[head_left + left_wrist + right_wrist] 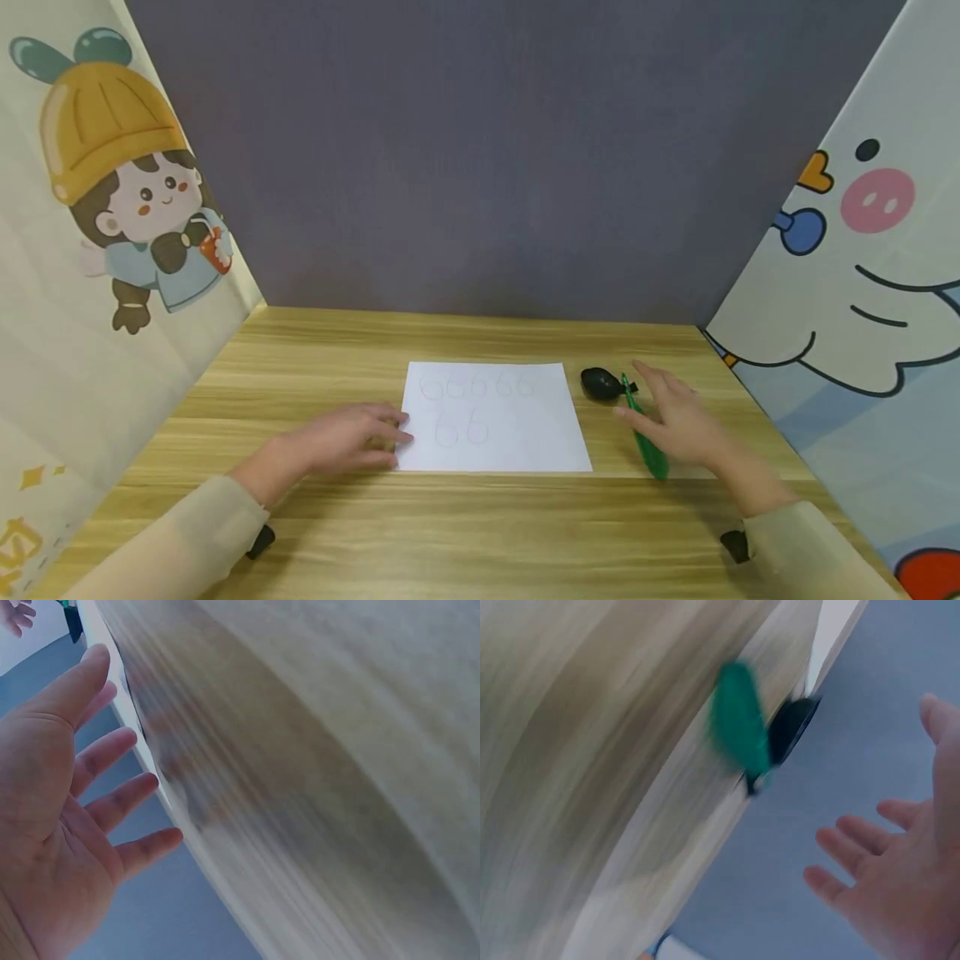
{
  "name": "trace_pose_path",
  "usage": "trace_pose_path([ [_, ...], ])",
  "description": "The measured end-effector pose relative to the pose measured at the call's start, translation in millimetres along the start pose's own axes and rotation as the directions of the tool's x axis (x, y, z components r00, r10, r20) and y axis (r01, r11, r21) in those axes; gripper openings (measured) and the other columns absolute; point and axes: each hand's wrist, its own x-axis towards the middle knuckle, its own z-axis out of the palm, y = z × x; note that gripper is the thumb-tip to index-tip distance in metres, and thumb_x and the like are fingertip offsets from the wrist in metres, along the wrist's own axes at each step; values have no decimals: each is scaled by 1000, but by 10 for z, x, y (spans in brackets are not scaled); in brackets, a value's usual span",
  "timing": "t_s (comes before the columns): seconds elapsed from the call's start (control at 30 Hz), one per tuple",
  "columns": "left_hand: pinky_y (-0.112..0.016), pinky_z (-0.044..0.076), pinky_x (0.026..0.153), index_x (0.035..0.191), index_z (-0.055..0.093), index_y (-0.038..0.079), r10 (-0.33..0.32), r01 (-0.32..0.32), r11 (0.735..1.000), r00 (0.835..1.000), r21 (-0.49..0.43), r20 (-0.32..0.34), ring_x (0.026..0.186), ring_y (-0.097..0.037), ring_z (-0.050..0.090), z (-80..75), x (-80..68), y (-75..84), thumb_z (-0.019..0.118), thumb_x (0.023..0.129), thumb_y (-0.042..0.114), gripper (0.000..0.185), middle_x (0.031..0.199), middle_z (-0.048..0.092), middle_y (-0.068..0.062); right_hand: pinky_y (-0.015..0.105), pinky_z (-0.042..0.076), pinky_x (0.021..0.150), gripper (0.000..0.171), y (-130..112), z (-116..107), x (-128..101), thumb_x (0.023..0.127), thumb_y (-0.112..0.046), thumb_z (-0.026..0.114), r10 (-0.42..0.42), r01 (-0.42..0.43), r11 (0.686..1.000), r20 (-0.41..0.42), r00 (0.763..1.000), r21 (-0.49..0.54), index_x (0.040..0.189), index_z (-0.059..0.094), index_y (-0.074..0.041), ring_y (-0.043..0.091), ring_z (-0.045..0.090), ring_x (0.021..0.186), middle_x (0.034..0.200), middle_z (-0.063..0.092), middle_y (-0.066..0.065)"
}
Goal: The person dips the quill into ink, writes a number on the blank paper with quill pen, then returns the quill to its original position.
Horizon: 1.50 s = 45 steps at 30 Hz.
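Note:
A white sheet of paper (517,433) lies flat on the wooden table, with faint loops like several 6s in two rows. My left hand (348,437) is at the paper's left edge, its fingers spread and holding nothing; whether the fingertips touch the sheet I cannot tell. To the right of the paper lies a slim green leaf-shaped object (651,450), narrow at its far end. Beside that end is a black egg-shaped object (600,384) with a short neck. My right hand (682,421) hovers over the green object with fingers apart, gripping nothing; its thumb crosses above it.
The wooden table (480,533) runs back to a dark grey panel (480,167). Printed cloths with cartoon figures hang at the left (45,358) and right (862,350). Light sleeves (180,533) cover both forearms.

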Motion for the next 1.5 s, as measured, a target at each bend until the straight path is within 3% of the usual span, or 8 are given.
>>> trace_pose_path([
  [0.13,-61,51,122,140,76,15,17,-17,1000,1000,6,7,144,-40,62,-1,3,15,76,104,34,40,155,65,-17,80,48,111,83,241,-91,-9,113,-45,60,58,-62,994,38,998,95,172,24,1,63,44,148,171,34,36],
  [0.23,-63,51,121,139,77,15,26,-26,1000,1000,9,0,143,-40,63,4,0,9,77,104,33,39,154,66,-17,70,60,101,73,412,-135,-17,115,-43,58,70,-78,988,61,996,132,169,34,0,56,59,136,166,43,34],
  [0.37,-64,50,121,137,78,15,26,-26,1000,1000,-11,-13,143,-40,63,10,0,-3,76,105,32,37,154,66,-17,58,66,91,59,589,-163,4,115,-38,60,53,-65,988,82,995,142,160,50,-1,44,71,120,156,57,31],
  [0.5,-62,51,121,134,79,17,15,-16,999,999,-35,-28,142,-40,64,13,8,-5,75,106,31,33,152,68,-16,49,66,85,46,704,-169,42,114,-25,62,33,-53,985,121,992,164,155,57,-2,34,72,111,146,65,28],
  [0.67,-61,52,120,133,80,18,-9,7,999,1000,-50,-26,140,-39,64,34,17,-5,78,103,32,33,152,68,-15,44,64,84,34,797,-151,97,111,-10,64,13,-51,976,178,984,210,145,63,-5,33,72,109,138,69,25],
  [1.13,-64,50,121,132,80,19,-51,50,995,999,-85,-14,141,-41,62,46,6,37,80,101,32,34,153,66,-15,27,59,84,33,896,-32,306,100,3,71,-45,-20,959,222,974,281,131,73,-8,25,71,106,118,77,11],
  [1.27,-64,50,121,132,80,19,-47,45,996,999,-78,-13,141,-41,62,46,13,46,80,101,32,34,153,66,-15,29,60,86,32,881,1,332,101,4,71,-59,-14,957,240,969,290,132,73,-5,24,71,106,115,77,10],
  [1.5,-64,51,120,131,81,18,-39,37,997,999,-72,-18,139,-41,63,49,15,57,81,100,31,33,151,67,-15,34,60,89,36,814,27,375,102,4,68,-45,-28,964,267,963,263,133,77,-13,25,71,110,121,77,9],
])
